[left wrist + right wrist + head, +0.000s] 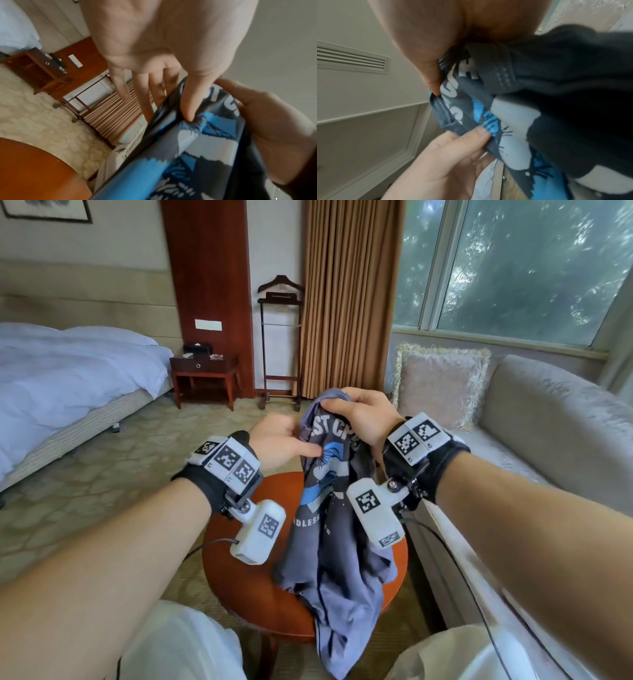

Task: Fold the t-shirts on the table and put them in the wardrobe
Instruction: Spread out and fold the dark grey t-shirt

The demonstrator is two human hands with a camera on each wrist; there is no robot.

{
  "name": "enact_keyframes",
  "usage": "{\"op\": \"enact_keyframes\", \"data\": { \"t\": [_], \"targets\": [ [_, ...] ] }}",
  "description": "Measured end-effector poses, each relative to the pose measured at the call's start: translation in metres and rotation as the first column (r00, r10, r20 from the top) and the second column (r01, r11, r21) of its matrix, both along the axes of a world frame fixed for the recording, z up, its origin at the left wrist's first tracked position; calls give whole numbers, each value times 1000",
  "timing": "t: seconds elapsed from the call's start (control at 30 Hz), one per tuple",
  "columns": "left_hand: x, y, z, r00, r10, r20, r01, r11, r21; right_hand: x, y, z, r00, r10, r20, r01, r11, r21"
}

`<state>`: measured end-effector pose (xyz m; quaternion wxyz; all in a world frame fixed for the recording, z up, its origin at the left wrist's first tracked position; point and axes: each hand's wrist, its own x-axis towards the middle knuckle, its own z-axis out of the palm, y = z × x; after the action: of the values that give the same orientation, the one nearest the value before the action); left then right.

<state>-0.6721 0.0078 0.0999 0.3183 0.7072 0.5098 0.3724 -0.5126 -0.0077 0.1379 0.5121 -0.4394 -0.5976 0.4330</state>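
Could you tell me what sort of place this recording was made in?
It looks like a hotel bedroom, though it could be a furnished guest room: a made bed with white bedding, a wooden nightstand beside it, a valet stand by the brown curtain, and a sofa under the window.

The t-shirt (337,529) hides much of the round table (219,570). Its chest print is creased, only partly legible. The right hand's (359,414) fingertips are buried in the cloth.

T-shirt (329,508) print, white letters, partly hidden: "ST C…" top, "…NDLESS" lower.
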Motion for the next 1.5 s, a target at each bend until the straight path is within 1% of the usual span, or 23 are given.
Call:
{"op": "enact_keyframes", "data": {
  "t": [0.07, 0.13, 0.2, 0.23, 0.3, 0.37, 0.4, 0.47, 0.57, 0.63, 0.7, 0.77, 0.87, 0.93, 1.03, 1.17, 1.23, 1.3, 1.33, 1.37, 1.43, 1.47, 1.5],
  "targets": [
    [-1, 0, 1, 998, 36, 42, -39, 997, 64, 11, -2, 5, 999, 3, 49, -4, 1000, 16],
    [-3, -1, 3, 994, 62, 89, -70, 993, 90, 22, -3, 6, 978, 0, 211, -3, 1000, 13],
    [-4, -3, 7, 989, 93, 119, -104, 990, 96, 31, -3, 4, 906, -4, 423, 18, 999, -29],
    [-6, -4, 10, 984, 109, 141, -123, 988, 94, 35, -3, 1, 865, -7, 502, 39, 998, -54],
    [-9, -4, 16, 967, 163, 198, -187, 976, 108, 43, -1, -8, 772, -39, 635, 125, 988, -91],
    [-15, -3, 21, 943, 250, 220, -286, 945, 155, 52, 0, -17, 680, -119, 723, 260, 962, -87],
    [-17, -3, 23, 932, 289, 217, -330, 926, 185, 56, 0, -20, 661, -164, 732, 328, 941, -85],
    [-22, -1, 22, 915, 333, 228, -382, 896, 228, 62, -1, -25, 670, -212, 712, 403, 908, -109],
    [-29, 1, 18, 887, 397, 237, -451, 855, 256, 61, -1, -29, 729, -185, 660, 401, 895, -192],
    [-35, -4, 20, 879, 429, 207, -473, 835, 279, 60, -3, -31, 788, -219, 576, 409, 884, -225],
    [-41, -11, 25, 876, 441, 193, -480, 829, 286, 59, -9, -29, 814, -264, 518, 417, 886, -204],
    [-46, -23, 33, 876, 446, 183, -481, 834, 270, 58, -16, -23, 827, -268, 494, 393, 904, -169],
    [-48, -44, 50, 896, 403, 187, -441, 861, 255, 50, -38, 0, 897, -125, 424, 235, 947, -219],
    [-48, -58, 64, 893, 384, 236, -435, 872, 223, 46, -51, 19, 934, -103, 342, 192, 953, -236],
    [-50, -80, 90, 849, 359, 387, -449, 877, 172, 40, -78, 52, 962, -127, 242, 177, 964, -196],
    [-58, -114, 129, 790, 303, 533, -469, 859, 207, 35, -119, 92, 982, -119, 144, 144, 973, -181],
    [-61, -127, 142, 796, 273, 540, -455, 858, 238, 40, -128, 101, 987, -76, 140, 101, 978, -184],
    [-63, -134, 148, 833, 303, 462, -461, 842, 280, 43, -134, 105, 978, -29, 206, 70, 978, -197],
    [-64, -135, 147, 852, 323, 411, -465, 829, 311, 43, -132, 106, 963, -41, 266, 92, 979, -182],
    [-65, -135, 143, 867, 341, 363, -464, 818, 341, 43, -131, 105, 930, -81, 360, 136, 982, -132],
    [-68, -131, 131, 882, 394, 260, -469, 790, 394, 46, -122, 98, 806, -227, 547, 262, 965, 14],
    [-70, -128, 123, 874, 446, 191, -484, 769, 418, 49, -115, 93, 750, -281, 599, 311, 949, 56],
    [-71, -124, 115, 853, 511, 108, -502, 745, 439, 52, -109, 87, 710, -295, 639, 331, 941, 68]
  ]
}}
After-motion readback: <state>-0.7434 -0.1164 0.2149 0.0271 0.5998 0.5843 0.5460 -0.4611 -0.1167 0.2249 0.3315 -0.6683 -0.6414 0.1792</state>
